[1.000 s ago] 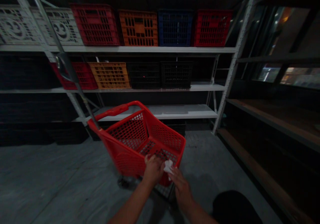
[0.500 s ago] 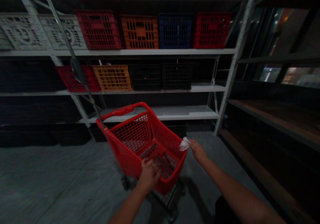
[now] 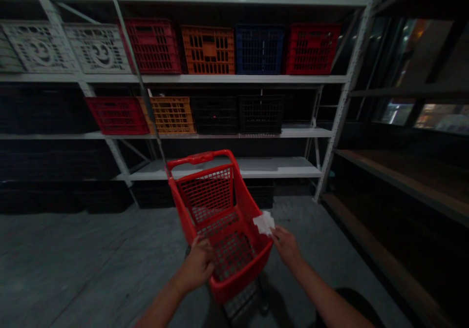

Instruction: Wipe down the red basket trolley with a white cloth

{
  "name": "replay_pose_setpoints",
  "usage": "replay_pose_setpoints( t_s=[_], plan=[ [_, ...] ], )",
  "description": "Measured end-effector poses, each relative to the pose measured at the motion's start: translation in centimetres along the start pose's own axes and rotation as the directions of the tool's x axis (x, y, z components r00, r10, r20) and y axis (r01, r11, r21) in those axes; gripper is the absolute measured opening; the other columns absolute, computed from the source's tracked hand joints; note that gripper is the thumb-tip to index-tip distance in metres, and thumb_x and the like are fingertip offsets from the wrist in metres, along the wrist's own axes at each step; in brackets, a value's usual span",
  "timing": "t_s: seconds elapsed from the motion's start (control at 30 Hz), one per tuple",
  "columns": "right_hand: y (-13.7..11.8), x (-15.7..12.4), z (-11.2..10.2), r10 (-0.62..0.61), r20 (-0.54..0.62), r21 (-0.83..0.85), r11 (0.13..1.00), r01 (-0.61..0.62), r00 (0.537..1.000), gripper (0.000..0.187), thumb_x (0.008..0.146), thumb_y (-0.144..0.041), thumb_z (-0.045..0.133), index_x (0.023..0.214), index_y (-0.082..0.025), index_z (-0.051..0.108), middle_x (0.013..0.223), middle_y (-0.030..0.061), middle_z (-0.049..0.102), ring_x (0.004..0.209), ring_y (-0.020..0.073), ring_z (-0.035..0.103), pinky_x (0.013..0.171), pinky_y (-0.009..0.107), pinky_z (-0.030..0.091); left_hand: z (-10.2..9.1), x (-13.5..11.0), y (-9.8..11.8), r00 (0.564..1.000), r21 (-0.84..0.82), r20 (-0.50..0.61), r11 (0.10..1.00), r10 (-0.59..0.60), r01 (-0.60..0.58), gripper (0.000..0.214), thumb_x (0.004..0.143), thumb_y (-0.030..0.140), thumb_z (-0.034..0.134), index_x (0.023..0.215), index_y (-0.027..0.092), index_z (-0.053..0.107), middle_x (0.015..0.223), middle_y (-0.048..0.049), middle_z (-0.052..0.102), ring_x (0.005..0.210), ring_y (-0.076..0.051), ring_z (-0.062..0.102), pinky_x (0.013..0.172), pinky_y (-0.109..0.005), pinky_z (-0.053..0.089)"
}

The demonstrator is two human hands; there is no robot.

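Note:
A red plastic shopping cart point(image 3: 242, 272) stands on the floor in front of me, its handle pointing away toward the shelves. My left hand point(image 3: 200, 262) is closed over the cart's left side rim, fingers curled over the edge. My right hand point(image 3: 286, 244) is at the right front corner of the basket, pinching a crumpled white tissue point(image 3: 264, 222) between thumb and fingers. The tissue lies against or just above the right rim; contact is hard to make out. Inside the basket I see only its red grid walls and floor.
A long pole point(image 3: 139, 76) rises from the handle's left end. Behind the cart runs a metal rack point(image 3: 220, 78) with red, orange, blue, white and black crates, such as a blue crate point(image 3: 259, 50). Dark shelving point(image 3: 395, 176) borders the right side.
The cart has turned, its handle end and pole swinging right. My left hand has shifted left and curled over the rim. My right hand has come slightly nearer me, and the tissue shows more spread out.

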State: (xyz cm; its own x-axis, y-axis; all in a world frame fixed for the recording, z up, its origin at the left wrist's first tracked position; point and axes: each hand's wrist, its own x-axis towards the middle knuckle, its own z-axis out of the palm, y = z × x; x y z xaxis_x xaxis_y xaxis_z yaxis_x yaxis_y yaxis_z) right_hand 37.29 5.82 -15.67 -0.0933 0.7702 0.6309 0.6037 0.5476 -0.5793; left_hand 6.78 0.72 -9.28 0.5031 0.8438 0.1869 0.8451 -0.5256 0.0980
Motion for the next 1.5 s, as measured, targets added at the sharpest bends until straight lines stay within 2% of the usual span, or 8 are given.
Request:
replay_pose_setpoints(
  t_s=[0.17, 0.3, 0.4, 0.7, 1.03, 1.17, 1.33, 1.5],
  plan=[
    [-3.4, -1.5, 0.4, 0.016, 0.097, 0.147, 0.989, -0.030, 0.995, 0.009, 0.075, -0.018, 0.055, 0.075, -0.017, 0.065, 0.077, 0.0037, 0.057, 0.071, 0.0149, 0.057, 0.064, 0.024, 0.047, -0.1, 0.3, 3.7, 0.942, 0.056, -0.030, 0.940, -0.335, 0.336, 0.034, 0.084, 0.034, 0.033, 0.087, 0.019, 0.063, 0.093, -0.0077, 0.064, 0.094, -0.022, 0.056, 0.096, -0.043, 0.029],
    [-6.7, -2.7, 1.8, -0.037, 0.239, 0.221, 0.975, -0.017, 0.970, 0.021, 0.075, -0.017, 0.056, 0.094, -0.020, 0.065, 0.083, 0.0041, 0.057, 0.078, 0.0153, 0.056, 0.068, 0.024, 0.047, 2.5, 0.6, 8.5, 0.905, -0.040, 0.156, 0.913, -0.395, 0.405, 0.054, 0.088, 0.046, 0.017, 0.092, 0.018, 0.063, 0.082, -0.0102, 0.068, 0.078, -0.022, 0.063, 0.071, -0.034, 0.044],
    [-8.0, -2.3, 2.9, -0.127, 0.322, 0.199, 0.978, 0.064, 0.938, 0.014, 0.076, -0.015, 0.054, 0.079, -0.020, 0.067, 0.086, 0.0044, 0.057, 0.078, 0.0140, 0.056, 0.067, 0.023, 0.046, 3.6, 0.0, 9.6, 0.892, 0.001, 0.133, 0.900, -0.433, 0.436, 0.063, 0.085, 0.056, 0.016, 0.087, 0.018, 0.066, 0.079, -0.0128, 0.068, 0.078, -0.026, 0.064, 0.068, -0.036, 0.044],
    [-3.5, 9.8, 5.9, -0.109, 0.164, 0.011, 0.994, 0.108, 0.981, 0.019, 0.077, -0.012, 0.051, 0.076, -0.019, 0.069, 0.084, 0.0059, 0.068, 0.080, 0.0168, 0.063, 0.077, 0.029, 0.049, 2.7, -0.5, 7.2, 0.896, 0.038, 0.186, 0.914, -0.403, 0.403, 0.050, 0.068, 0.064, 0.047, 0.082, 0.020, 0.068, 0.082, -0.0098, 0.070, 0.080, -0.026, 0.064, 0.070, -0.034, 0.046],
    [-7.4, -2.3, 5.6, -0.202, 0.286, 0.201, 0.969, 0.147, 0.937, 0.030, 0.084, -0.028, 0.051, 0.112, -0.024, 0.060, 0.117, 0.0070, 0.059, 0.108, 0.0180, 0.055, 0.092, 0.034, 0.044, 3.0, -1.3, 4.3, 0.919, 0.057, 0.193, 0.939, -0.343, 0.339, 0.047, 0.069, 0.060, 0.049, 0.084, 0.020, 0.067, 0.082, -0.0098, 0.069, 0.082, -0.025, 0.063, 0.073, -0.034, 0.044],
    [-5.5, 1.0, 5.4, -0.247, 0.309, 0.241, 0.954, 0.175, 0.919, 0.025, 0.084, -0.020, 0.049, 0.102, -0.025, 0.065, 0.107, 0.0045, 0.065, 0.101, 0.0165, 0.059, 0.091, 0.034, 0.045, 2.8, -1.5, 3.3, 0.931, 0.056, 0.183, 0.949, -0.316, 0.311, 0.046, 0.068, 0.060, 0.049, 0.085, 0.021, 0.067, 0.084, -0.0089, 0.069, 0.084, -0.024, 0.062, 0.074, -0.032, 0.044],
    [-3.0, 7.9, 5.3, -0.060, 0.161, 0.092, 0.995, 0.046, 0.985, 0.028, 0.077, -0.010, 0.046, 0.091, -0.020, 0.067, 0.113, 0.0064, 0.062, 0.107, 0.0186, 0.056, 0.094, 0.038, 0.042, 2.5, -1.7, 2.4, 0.940, 0.101, 0.178, 0.956, -0.291, 0.277, 0.047, 0.069, 0.061, 0.047, 0.080, 0.020, 0.067, 0.081, -0.0102, 0.069, 0.081, -0.025, 0.063, 0.072, -0.033, 0.045],
    [-6.5, 3.8, 6.6, -0.088, 0.217, 0.158, 0.986, 0.054, 0.972, 0.026, 0.080, -0.012, 0.044, 0.093, -0.019, 0.065, 0.102, 0.0078, 0.066, 0.098, 0.0190, 0.060, 0.089, 0.037, 0.046, 2.0, -1.6, 1.8, 0.948, 0.115, 0.170, 0.961, -0.268, 0.251, 0.046, 0.067, 0.061, 0.050, 0.077, 0.019, 0.067, 0.077, -0.0094, 0.069, 0.079, -0.024, 0.063, 0.072, -0.032, 0.045]
  ],
)
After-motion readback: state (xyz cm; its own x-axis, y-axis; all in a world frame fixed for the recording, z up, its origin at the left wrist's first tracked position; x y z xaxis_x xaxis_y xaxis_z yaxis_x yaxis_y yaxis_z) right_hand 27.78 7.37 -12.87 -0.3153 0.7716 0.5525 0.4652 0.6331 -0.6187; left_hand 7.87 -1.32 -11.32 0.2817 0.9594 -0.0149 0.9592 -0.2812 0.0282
